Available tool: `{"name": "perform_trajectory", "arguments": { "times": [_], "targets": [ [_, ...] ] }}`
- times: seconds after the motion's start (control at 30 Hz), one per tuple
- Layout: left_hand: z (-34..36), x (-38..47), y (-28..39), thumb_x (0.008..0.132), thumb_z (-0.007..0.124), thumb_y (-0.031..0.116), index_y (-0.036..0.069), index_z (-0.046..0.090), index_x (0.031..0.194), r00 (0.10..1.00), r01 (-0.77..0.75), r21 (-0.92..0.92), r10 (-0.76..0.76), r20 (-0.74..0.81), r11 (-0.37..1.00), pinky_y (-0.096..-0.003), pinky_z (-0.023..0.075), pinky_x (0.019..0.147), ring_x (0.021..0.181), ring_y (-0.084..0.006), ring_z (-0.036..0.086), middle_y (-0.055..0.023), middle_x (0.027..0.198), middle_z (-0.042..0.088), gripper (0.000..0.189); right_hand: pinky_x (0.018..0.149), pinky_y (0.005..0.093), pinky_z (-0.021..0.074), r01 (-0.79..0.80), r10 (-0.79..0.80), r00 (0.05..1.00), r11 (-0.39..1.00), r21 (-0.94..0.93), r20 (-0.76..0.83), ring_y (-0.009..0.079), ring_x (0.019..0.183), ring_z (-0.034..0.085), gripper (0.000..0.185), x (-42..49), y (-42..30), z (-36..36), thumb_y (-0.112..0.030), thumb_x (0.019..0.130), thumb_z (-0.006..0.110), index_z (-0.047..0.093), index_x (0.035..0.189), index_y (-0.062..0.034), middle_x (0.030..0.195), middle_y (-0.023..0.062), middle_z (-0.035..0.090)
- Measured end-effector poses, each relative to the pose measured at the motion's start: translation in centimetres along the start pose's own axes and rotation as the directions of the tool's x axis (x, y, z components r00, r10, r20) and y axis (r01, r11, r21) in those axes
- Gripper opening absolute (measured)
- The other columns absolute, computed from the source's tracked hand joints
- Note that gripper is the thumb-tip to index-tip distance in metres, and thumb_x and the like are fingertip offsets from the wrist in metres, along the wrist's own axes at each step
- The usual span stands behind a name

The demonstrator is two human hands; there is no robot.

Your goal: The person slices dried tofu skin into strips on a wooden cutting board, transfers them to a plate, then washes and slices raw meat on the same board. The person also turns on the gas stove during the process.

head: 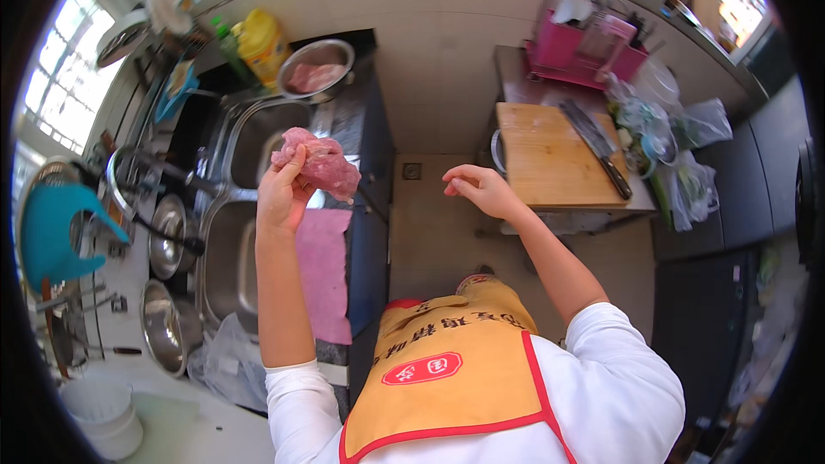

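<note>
My left hand (283,183) grips a piece of raw pink meat (322,164), thumb on top, in the air by the double-basin steel sink (227,190). More raw meat (316,76) lies in a steel bowl (348,51) on the dark counter behind it. Nothing is in my right hand (480,188), whose fingers are loosely bent with a gap to the thumb. It hovers just left of a wooden cutting board (535,154). Across the board's right side lies a cleaver (594,145) with a dark handle pointing towards me.
A pink cloth (327,270) covers the counter's near part. Steel bowls (169,328) and a curved faucet (119,171) line the sink's left side. Behind the board stands a pink knife holder (580,45); bagged vegetables (689,187) are on its right. A floor drain (412,171) shows between the counters.
</note>
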State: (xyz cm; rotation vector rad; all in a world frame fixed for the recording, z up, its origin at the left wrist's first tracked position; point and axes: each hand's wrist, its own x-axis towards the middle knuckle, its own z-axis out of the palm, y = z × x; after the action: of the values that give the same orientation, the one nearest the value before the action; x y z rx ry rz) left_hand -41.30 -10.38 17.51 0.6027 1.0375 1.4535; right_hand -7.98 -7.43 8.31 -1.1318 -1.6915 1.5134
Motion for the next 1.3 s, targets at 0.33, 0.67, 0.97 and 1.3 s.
{"name": "perform_trajectory", "arguments": {
  "times": [0.33, 0.67, 0.97, 1.3],
  "targets": [
    [29.1, 7.5, -17.1, 0.088, 0.063, 0.003, -0.002, 0.062, 0.098, 0.766, -0.504, 0.195, 0.332, 0.551, 0.841, -0.0231, 0.0494, 0.071, 0.081, -0.0095, 0.062, -0.0031, 0.090, 0.068, 0.011, 0.083, 0.0446, 0.0471, -0.414, -0.390, 0.728, 0.406, -0.815, -0.564, 0.0314, 0.103, 0.056, 0.040, -14.1, 10.1, -25.2, -0.006, 0.076, 0.063, 0.058, 0.116, -0.0082, 0.107, 0.0107, 0.061],
    [30.8, -0.5, -34.2, 0.069, 0.060, -0.004, 0.004, 0.062, 0.101, 0.479, -0.874, 0.458, 0.137, 0.867, 0.163, -0.0424, 0.0437, 0.087, 0.105, -0.0326, 0.053, -0.0105, 0.110, 0.060, 0.034, 0.071, 0.0417, 0.0505, -0.356, -0.240, 0.839, 0.437, -0.826, -0.489, 0.0294, 0.087, 0.061, 0.049, -14.4, 11.5, -30.2, -0.005, 0.070, 0.063, 0.053, 0.117, -0.0087, 0.088, 0.0122, 0.057],
    [34.6, 5.8, -31.0, 0.067, 0.059, -0.003, 0.005, 0.058, 0.114, 0.366, -0.925, 0.369, -0.050, 0.929, 0.090, -0.0430, 0.0415, 0.096, 0.108, -0.0349, 0.052, -0.0148, 0.112, 0.058, 0.047, 0.073, 0.0360, 0.0485, -0.346, 0.177, 0.740, 0.928, -0.142, -0.649, 0.0289, 0.077, 0.061, 0.044, -17.0, 8.3, -29.3, -0.010, 0.075, 0.060, 0.047, 0.116, -0.0015, 0.092, 0.0170, 0.062],
    [42.3, 10.2, -31.4, 0.064, 0.072, 0.026, 0.006, 0.063, 0.100, 0.002, -0.989, 0.124, -0.850, 0.527, 0.075, -0.0424, 0.0470, 0.077, 0.094, -0.0347, 0.059, -0.0155, 0.099, 0.062, 0.043, 0.071, 0.0308, 0.0460, -0.213, 0.191, 0.632, 0.975, 0.069, -0.751, 0.0171, 0.073, 0.054, 0.042, -21.2, 6.8, -27.4, -0.008, 0.078, 0.058, 0.048, 0.117, -0.0003, 0.082, 0.0108, 0.058]
  ]
}}
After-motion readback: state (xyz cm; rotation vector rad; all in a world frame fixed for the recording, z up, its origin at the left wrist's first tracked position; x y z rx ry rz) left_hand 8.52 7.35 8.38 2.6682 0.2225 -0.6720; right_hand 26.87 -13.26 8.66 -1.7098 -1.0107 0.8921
